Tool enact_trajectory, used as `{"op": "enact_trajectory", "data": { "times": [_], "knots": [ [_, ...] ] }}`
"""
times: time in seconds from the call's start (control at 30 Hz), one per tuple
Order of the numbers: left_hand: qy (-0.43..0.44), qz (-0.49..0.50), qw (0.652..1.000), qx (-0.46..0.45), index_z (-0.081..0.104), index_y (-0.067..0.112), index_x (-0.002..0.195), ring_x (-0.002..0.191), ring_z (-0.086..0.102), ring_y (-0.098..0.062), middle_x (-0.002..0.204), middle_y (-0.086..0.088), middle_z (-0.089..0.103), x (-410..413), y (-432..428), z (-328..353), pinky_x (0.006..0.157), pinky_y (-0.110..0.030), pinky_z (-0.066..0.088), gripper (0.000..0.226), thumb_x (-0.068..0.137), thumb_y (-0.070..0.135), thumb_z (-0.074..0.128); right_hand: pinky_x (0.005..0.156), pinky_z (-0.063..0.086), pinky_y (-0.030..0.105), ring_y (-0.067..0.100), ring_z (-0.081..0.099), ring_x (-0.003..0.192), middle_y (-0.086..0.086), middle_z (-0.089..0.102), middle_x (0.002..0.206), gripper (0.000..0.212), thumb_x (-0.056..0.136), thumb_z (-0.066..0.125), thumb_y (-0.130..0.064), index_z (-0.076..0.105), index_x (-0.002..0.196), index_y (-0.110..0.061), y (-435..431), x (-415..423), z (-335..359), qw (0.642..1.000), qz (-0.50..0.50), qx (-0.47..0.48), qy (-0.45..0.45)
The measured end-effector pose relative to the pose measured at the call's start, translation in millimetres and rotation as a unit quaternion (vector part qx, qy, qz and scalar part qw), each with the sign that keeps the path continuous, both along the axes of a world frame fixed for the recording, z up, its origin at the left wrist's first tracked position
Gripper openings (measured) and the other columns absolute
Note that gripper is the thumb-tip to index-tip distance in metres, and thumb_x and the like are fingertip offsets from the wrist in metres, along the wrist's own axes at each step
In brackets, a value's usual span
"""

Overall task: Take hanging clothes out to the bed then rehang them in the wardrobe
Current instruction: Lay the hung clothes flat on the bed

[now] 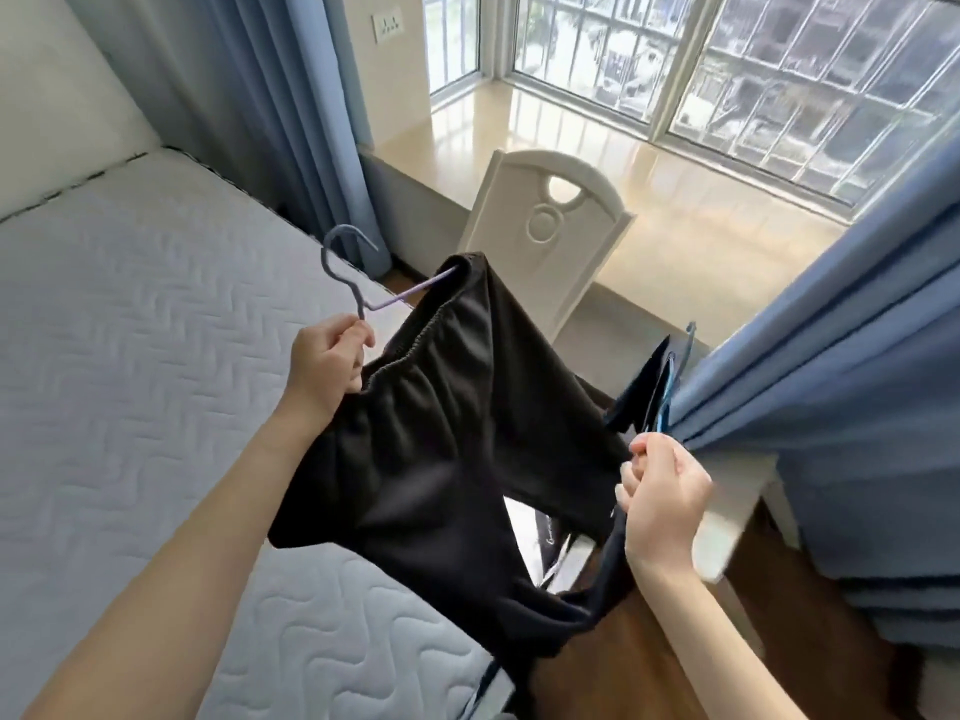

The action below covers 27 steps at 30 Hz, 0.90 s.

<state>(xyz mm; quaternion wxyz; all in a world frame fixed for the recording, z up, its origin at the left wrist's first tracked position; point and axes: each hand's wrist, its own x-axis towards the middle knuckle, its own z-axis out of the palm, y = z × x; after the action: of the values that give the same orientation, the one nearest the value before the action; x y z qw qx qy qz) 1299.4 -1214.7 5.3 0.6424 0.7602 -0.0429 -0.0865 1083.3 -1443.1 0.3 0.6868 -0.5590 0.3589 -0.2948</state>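
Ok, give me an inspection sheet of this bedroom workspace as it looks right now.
Surface: white quilted mattress, at left beneath the arms.
Job's things: black elastic-waist garment draped on thin purple hanger; dark navy garment on blue hanger.
Clutter: nothing seen.
Hands: left hand grips the purple hanger's neck; right hand grips the blue hanger.
Cables: nothing seen.
Surroundings: white chair, blue curtains, barred window, wall socket plate, brown wooden floor.

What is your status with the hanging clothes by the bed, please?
Left grip holds purple hanger, black garment draped on it. Right grip holds blue hanger with dark clothes. Bed left, white chair ahead.
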Motion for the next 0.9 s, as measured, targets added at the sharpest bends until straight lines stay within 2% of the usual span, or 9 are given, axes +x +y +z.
{"op": "enact_trajectory", "data": {
  "times": [0.1, 0.2, 0.3, 0.4, 0.47, 0.53, 0.63, 0.77, 0.9],
  "knots": [
    [-0.002, 0.026, 0.999, 0.046, 0.053, 0.013, 0.063, 0.032, 0.027, -0.006, 0.039, 0.011, 0.033, 43, 17, -41, 0.039, -0.016, 0.027, 0.025, 0.086, 0.018, 0.046, 0.039, 0.016, 0.022, 0.01, 0.02, 0.042, -0.006, 0.024, 0.046, 0.043, 0.094, 0.042, -0.001, 0.038, 0.054, -0.017, 21, 52, -32, 1.0, 0.011, 0.012, 0.018],
    [-0.017, 0.047, 0.989, 0.139, 0.055, 0.021, 0.06, 0.035, 0.038, -0.009, 0.04, 0.008, 0.04, 85, 25, -105, 0.046, -0.023, 0.035, 0.028, 0.086, 0.022, 0.045, 0.041, 0.014, 0.022, 0.008, 0.019, 0.042, -0.006, 0.025, 0.046, 0.033, 0.094, 0.041, -0.001, 0.042, 0.061, -0.01, 44, 107, -81, 0.998, 0.029, 0.031, 0.041],
    [-0.028, 0.066, 0.97, 0.234, 0.058, 0.013, 0.069, 0.057, 0.049, -0.023, 0.053, 0.007, 0.049, 127, 34, -184, 0.056, -0.031, 0.035, 0.026, 0.093, 0.011, 0.046, 0.043, 0.017, 0.022, 0.008, 0.018, 0.043, -0.007, 0.025, 0.047, 0.031, 0.093, 0.04, 0.001, 0.044, 0.064, -0.01, 70, 161, -148, 0.996, 0.055, 0.048, 0.056],
    [-0.002, 0.092, 0.954, 0.287, 0.059, 0.008, 0.075, 0.076, 0.057, -0.032, 0.073, -0.009, 0.064, 164, 52, -268, 0.065, -0.035, 0.039, 0.026, 0.095, 0.013, 0.044, 0.049, 0.021, 0.03, 0.014, 0.022, 0.049, -0.006, 0.028, 0.049, 0.031, 0.087, 0.044, -0.007, 0.049, 0.059, -0.02, 102, 209, -224, 0.992, 0.091, 0.029, 0.082],
    [0.015, 0.107, 0.943, 0.315, 0.058, 0.005, 0.078, 0.077, 0.057, -0.035, 0.077, -0.013, 0.065, 187, 65, -321, 0.069, -0.04, 0.044, 0.028, 0.096, 0.017, 0.041, 0.053, 0.023, 0.036, 0.017, 0.023, 0.053, -0.008, 0.029, 0.05, 0.025, 0.081, 0.043, -0.017, 0.054, 0.059, -0.024, 126, 238, -270, 0.988, 0.116, 0.027, 0.095],
    [0.025, 0.119, 0.93, 0.346, 0.056, 0.006, 0.08, 0.075, 0.055, -0.033, 0.076, -0.009, 0.062, 206, 76, -365, 0.067, -0.041, 0.044, 0.029, 0.098, 0.02, 0.039, 0.057, 0.025, 0.039, 0.018, 0.024, 0.057, -0.008, 0.03, 0.053, 0.022, 0.079, 0.043, -0.02, 0.054, 0.061, -0.025, 149, 263, -310, 0.985, 0.139, 0.029, 0.096],
    [0.036, 0.163, 0.917, 0.362, 0.058, 0.004, 0.082, 0.076, 0.054, -0.031, 0.081, -0.007, 0.062, 229, 98, -428, 0.066, -0.038, 0.041, 0.028, 0.098, 0.017, 0.04, 0.056, 0.025, 0.039, 0.018, 0.024, 0.056, -0.007, 0.029, 0.053, 0.025, 0.081, 0.042, -0.02, 0.051, 0.059, -0.027, 179, 292, -363, 0.98, 0.166, 0.051, 0.099],
    [0.03, 0.194, 0.908, 0.369, 0.061, 0.003, 0.076, 0.081, 0.055, -0.03, 0.086, -0.01, 0.061, 243, 125, -501, 0.063, -0.031, 0.03, 0.025, 0.094, 0.011, 0.046, 0.056, 0.028, 0.039, 0.019, 0.027, 0.056, -0.007, 0.031, 0.052, 0.027, 0.082, 0.042, -0.024, 0.049, 0.057, -0.03, 202, 321, -419, 0.973, 0.189, 0.049, 0.122],
    [-0.03, 0.23, 0.892, 0.388, 0.075, 0.006, 0.089, 0.083, 0.056, -0.028, 0.085, -0.01, 0.064, 239, 131, -540, 0.067, -0.031, 0.037, 0.02, 0.092, 0.018, 0.059, 0.06, 0.032, 0.042, 0.022, 0.031, 0.06, -0.004, 0.035, 0.056, 0.024, 0.081, 0.041, -0.028, 0.051, 0.06, -0.031, 213, 333, -461, 0.967, 0.204, 0.022, 0.148]
  ]
}}
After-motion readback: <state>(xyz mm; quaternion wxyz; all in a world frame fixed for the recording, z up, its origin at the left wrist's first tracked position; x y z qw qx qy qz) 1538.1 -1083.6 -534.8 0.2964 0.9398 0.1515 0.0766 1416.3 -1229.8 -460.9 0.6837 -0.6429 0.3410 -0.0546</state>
